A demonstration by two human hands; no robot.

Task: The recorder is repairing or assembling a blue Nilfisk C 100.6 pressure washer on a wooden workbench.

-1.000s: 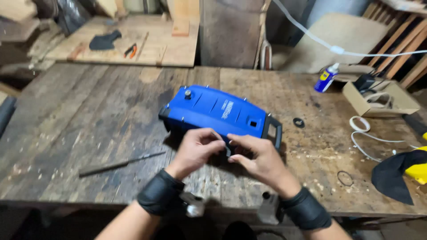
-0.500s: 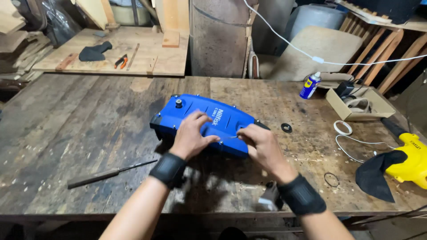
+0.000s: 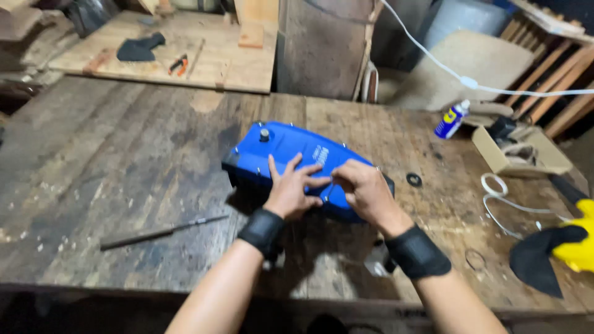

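A blue plastic machine housing (image 3: 281,148) with a black knob and small screws along its edge lies on the worn wooden workbench (image 3: 124,179). My left hand (image 3: 291,188) rests flat on its near side with the fingers spread. Close beside it, my right hand (image 3: 362,188) has its fingers curled and pinches something small at the housing's near edge; what it pinches is too small to tell. Both wrists wear black bands.
A thin metal rod (image 3: 162,231) lies left of my arms. A black washer (image 3: 414,180), a spray can (image 3: 450,119), a cardboard box (image 3: 523,151), white cable loops (image 3: 501,201) and a yellow tool with black cloth (image 3: 560,256) sit to the right. Pliers (image 3: 177,64) lie on a far board.
My left hand has opened out flat on the blue housing. My right hand stayed curled at the near edge. The view has shifted a little closer.
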